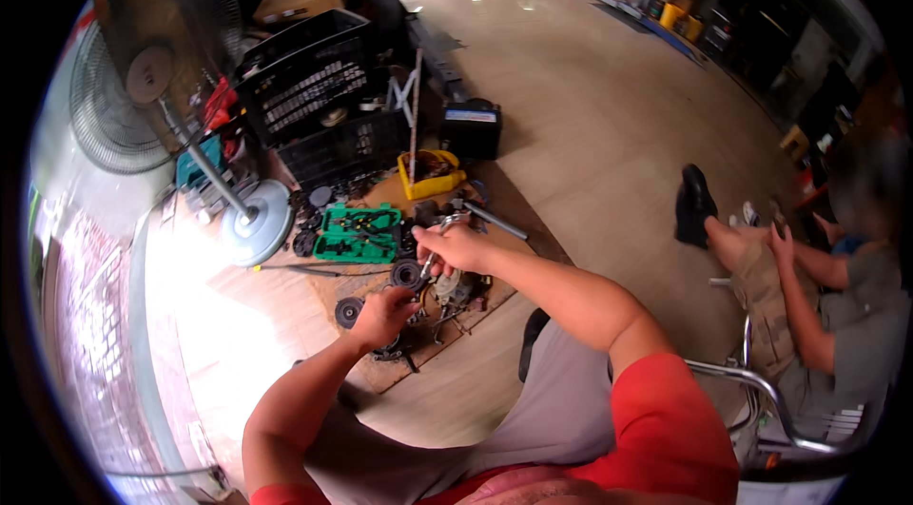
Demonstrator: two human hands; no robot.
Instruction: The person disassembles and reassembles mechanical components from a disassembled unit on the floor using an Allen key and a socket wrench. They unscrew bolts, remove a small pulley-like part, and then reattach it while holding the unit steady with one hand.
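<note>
Over a brown sheet on the floor [533, 267], my right hand [451, 248] is closed round a slim silver hand tool that looks like a ratchet wrench [427, 268]. Its shiny end shows above that fist. Just below and to the left, my left hand [382, 315] is closed near the tool's lower end; what its fingers pinch is too small to make out. A round metal part with a housing [456, 287] lies beside my hands. Two black wheel-like rings lie close by, one ring [405, 274] behind my left hand and another ring [349, 312] left of it.
An open green tool case [330, 251] and a yellow container [437, 184] lie beyond my hands. A pedestal fan [252, 218], black crates [328, 167] and a black battery [472, 130] stand farther back. To the right sits another person [808, 286] near a metal-framed chair [775, 400].
</note>
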